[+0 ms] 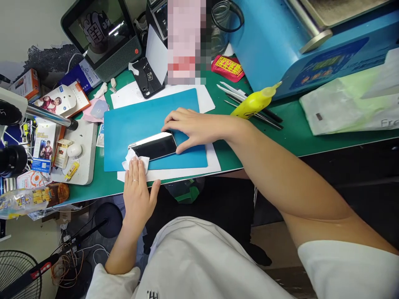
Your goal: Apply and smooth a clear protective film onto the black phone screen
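Note:
A black-screened smartphone (156, 146) lies at a slant on a blue mat (149, 108), its screen up and a bright reflection along its far edge. My right hand (195, 128) grips the phone's right end, thumb at the near corner and fingers at the far corner. Under the fingertips of my left hand (139, 191) is a crumpled white tissue (145, 162), held against the phone's near left corner. The fingers of that hand are straight and close together, with the thumb apart. Part of the tissue is hidden beneath them.
A yellow squeeze bottle (255, 101) and several thin tools lie right of the mat. Behind stand a blue machine (264, 41), an opened black phone part (148, 79) and a screen device (102, 33). On the left are a white pad (85, 166), boxes and a drink bottle (34, 199).

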Available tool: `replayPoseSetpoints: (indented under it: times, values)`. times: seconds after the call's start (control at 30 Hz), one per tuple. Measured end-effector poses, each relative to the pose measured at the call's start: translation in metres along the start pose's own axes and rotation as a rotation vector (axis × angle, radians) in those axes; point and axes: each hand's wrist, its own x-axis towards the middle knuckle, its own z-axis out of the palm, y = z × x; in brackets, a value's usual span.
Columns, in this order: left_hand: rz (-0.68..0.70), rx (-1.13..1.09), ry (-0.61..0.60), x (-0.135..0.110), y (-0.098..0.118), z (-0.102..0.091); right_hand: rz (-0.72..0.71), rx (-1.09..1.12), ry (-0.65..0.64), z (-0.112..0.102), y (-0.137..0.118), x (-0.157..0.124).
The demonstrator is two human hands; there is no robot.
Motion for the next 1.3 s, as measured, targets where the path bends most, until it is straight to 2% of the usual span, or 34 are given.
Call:
replayPoseSetpoints:
  times: [0.3,0.5,0.63,0.9,1.0,1.3]
  values:
    - [0.026,-0.082,-0.031,0.034,-0.02,0.003,0.012,-0.008,-0.01,0.001,0.001,0.001]
    - [0.004,-0.058,0.007,0.057,-0.02,0.008,0.01,-0.003,-0.007,0.003,0.005,0.001]
    - [-0.015,-0.043,0.011,0.053,-0.014,0.009,0.012,0.005,0.0,0.002,0.003,0.001]
    - [0.038,0.017,0.021,0.018,0.003,0.003,0.042,0.024,-0.005,0.0,-0.002,0.002]
    - [0.054,0.04,0.027,0.012,0.009,0.004,0.047,0.041,-0.011,0.001,-0.003,0.002]
    - [0.096,-0.016,-0.008,0.033,0.036,0.019,0.033,0.043,0.0,0.005,0.003,0.003]
